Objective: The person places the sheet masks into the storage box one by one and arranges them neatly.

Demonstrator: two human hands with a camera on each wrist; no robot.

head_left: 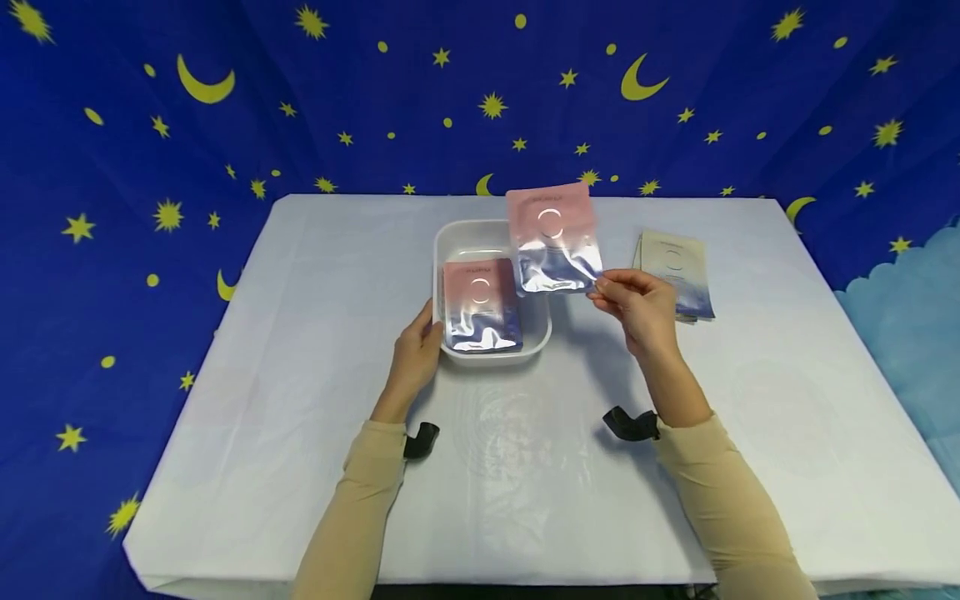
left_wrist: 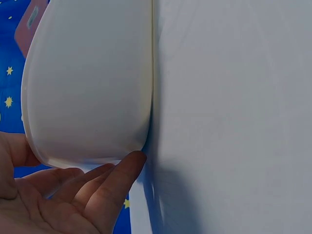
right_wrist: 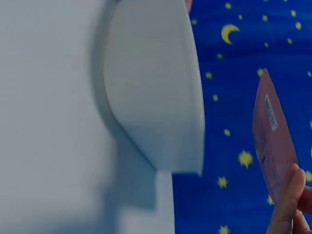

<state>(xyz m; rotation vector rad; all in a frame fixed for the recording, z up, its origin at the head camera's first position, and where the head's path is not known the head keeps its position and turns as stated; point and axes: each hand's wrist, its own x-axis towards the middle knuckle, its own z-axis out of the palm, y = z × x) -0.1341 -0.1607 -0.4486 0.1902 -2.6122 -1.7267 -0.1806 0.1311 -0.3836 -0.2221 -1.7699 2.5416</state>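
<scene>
A glossy pink-to-blue foil sachet (head_left: 553,237) is pinched at its lower right corner by my right hand (head_left: 637,304), held up over the right side of a white plastic tub (head_left: 491,360). Its back, with a small white label, shows in the right wrist view as a pink sachet (right_wrist: 273,131). Inside the tub lies a matching foil sachet (head_left: 482,304), face up. My left hand (head_left: 416,354) grips the tub's near left side; in the left wrist view its fingers (left_wrist: 117,187) lie along the outer wall, with the thumb at the rim.
To the right of the tub, a small stack of cream-to-blue sachets (head_left: 678,267) lies on the white-covered table (head_left: 315,333), partly behind the right hand. A blue curtain (head_left: 420,92) with yellow stars and moons hangs behind the table. Black wrist mounts (head_left: 632,423) sit at both cuffs.
</scene>
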